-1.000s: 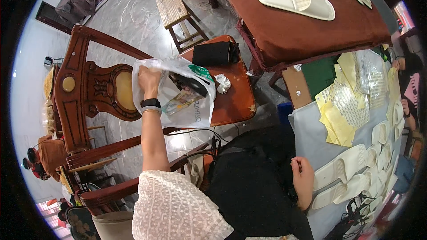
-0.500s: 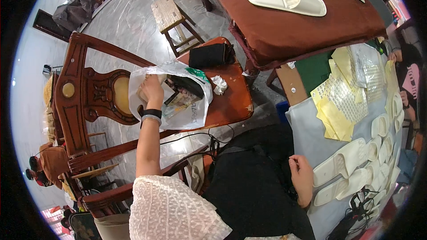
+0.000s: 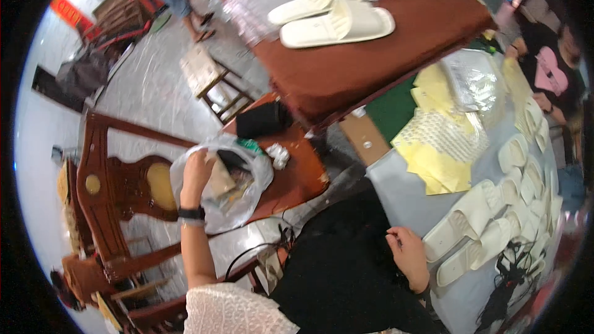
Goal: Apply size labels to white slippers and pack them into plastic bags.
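Observation:
My left hand (image 3: 197, 173) reaches out to a clear plastic bag (image 3: 244, 195) on the seat of a dark red wooden chair (image 3: 102, 185) and grips its rim and a tan piece inside. A dark band sits on that wrist. A crumpled silver wrapper (image 3: 278, 155) and a black pouch (image 3: 263, 119) lie on the seat beside the bag. My right hand (image 3: 408, 253) rests curled on my black lap at the edge of a grey table (image 3: 402, 198), next to a row of white slippers (image 3: 489, 222). I cannot see anything held in it.
Yellow sheets (image 3: 442, 148) and clear bags (image 3: 473, 77) lie on the grey table. A brown-covered table (image 3: 371, 62) carries a pair of white slippers (image 3: 337, 18). A small wooden stool (image 3: 210, 77) stands on the floor. Another person (image 3: 554, 68) sits at the right.
The view has tilted and shifted. My left hand stays at the plastic bag on the chair seat. My right hand stays by the grey table's edge.

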`<move>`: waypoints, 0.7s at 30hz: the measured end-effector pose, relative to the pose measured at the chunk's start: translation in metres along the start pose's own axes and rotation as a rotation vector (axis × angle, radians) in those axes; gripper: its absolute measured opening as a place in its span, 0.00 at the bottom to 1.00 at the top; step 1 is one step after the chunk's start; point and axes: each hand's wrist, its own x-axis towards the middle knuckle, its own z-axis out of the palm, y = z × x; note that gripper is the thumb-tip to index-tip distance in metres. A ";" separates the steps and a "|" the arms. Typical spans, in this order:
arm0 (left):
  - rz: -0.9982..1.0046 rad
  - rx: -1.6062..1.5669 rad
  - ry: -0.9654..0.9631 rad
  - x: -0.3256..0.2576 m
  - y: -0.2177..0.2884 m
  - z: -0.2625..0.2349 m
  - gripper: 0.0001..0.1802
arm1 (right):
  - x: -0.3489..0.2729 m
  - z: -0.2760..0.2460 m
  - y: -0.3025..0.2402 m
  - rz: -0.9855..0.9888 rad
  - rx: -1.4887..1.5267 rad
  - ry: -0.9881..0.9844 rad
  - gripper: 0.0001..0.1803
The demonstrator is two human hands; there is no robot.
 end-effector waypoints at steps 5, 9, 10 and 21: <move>-0.016 -0.921 -0.099 0.002 0.151 -0.069 0.14 | -0.002 -0.001 0.006 -0.089 0.009 0.106 0.08; -0.043 -1.678 -0.410 0.012 0.195 -0.063 0.15 | -0.005 -0.007 0.002 -0.096 0.058 0.144 0.08; -0.075 -1.730 -0.460 0.012 0.200 -0.062 0.16 | -0.005 -0.009 -0.001 -0.096 0.056 0.138 0.08; -0.050 -1.588 -0.659 -0.015 0.277 -0.025 0.22 | -0.003 -0.012 0.000 -0.177 0.027 0.271 0.07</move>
